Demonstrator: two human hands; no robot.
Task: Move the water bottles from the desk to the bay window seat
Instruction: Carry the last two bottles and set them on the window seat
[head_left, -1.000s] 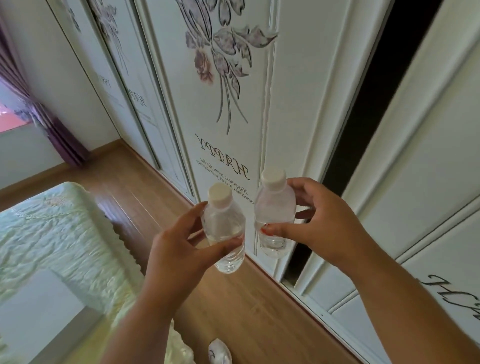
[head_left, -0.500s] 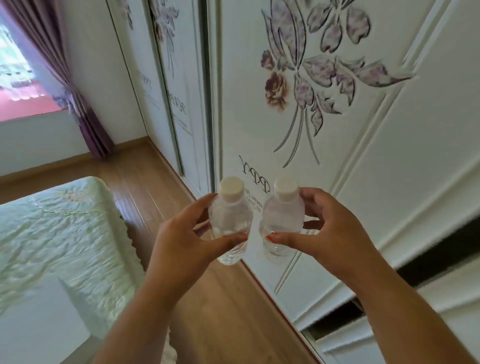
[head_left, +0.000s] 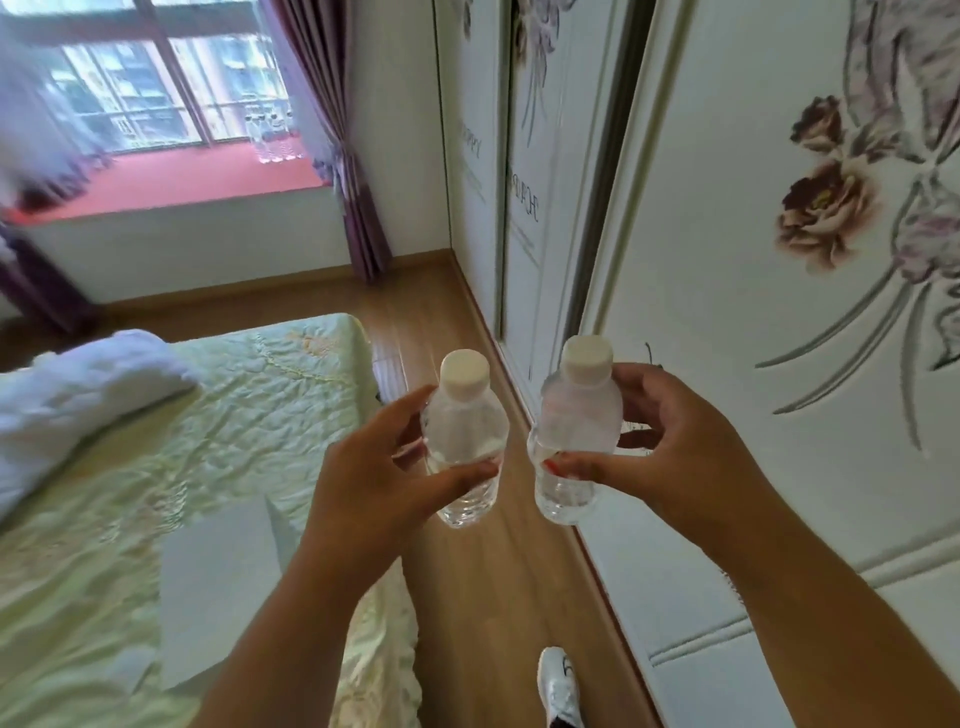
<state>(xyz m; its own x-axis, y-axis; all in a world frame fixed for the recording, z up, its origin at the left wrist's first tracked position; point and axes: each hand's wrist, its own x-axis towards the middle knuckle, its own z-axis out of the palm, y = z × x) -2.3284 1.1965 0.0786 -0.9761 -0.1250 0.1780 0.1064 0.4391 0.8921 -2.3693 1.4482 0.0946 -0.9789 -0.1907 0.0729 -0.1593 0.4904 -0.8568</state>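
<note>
between bed and wardrobe, mid-aisle: left hand wraps thumb and fingers round the waist of one small clear water bottle, white cap up, roughly upright. just to its right, right hand pinches a second bottle the same way, thumb across the front, fingers behind. the two bottles sit close beside each other, a narrow gap between them, not touching as far as i can see. each looks only partly filled. well ahead of both hands and up to their left lies the bay window seat, red-topped, with what look like more bottles already standing by the curtain; too blurred to count. below the hands, wooden floor; bed close on the left-hand side, wardrobe door close on the right. a white shoe shows below. judgement: carry leg, delivery not yet made. risks: grips are at the fingertips rather than full palm, so a smooth bottle could slide out if jolted; the tight aisle invites an elbow knock on the wardrobe or a shin on the bed corner; setting down near the standing bottles could topple them if placed too close.
</note>
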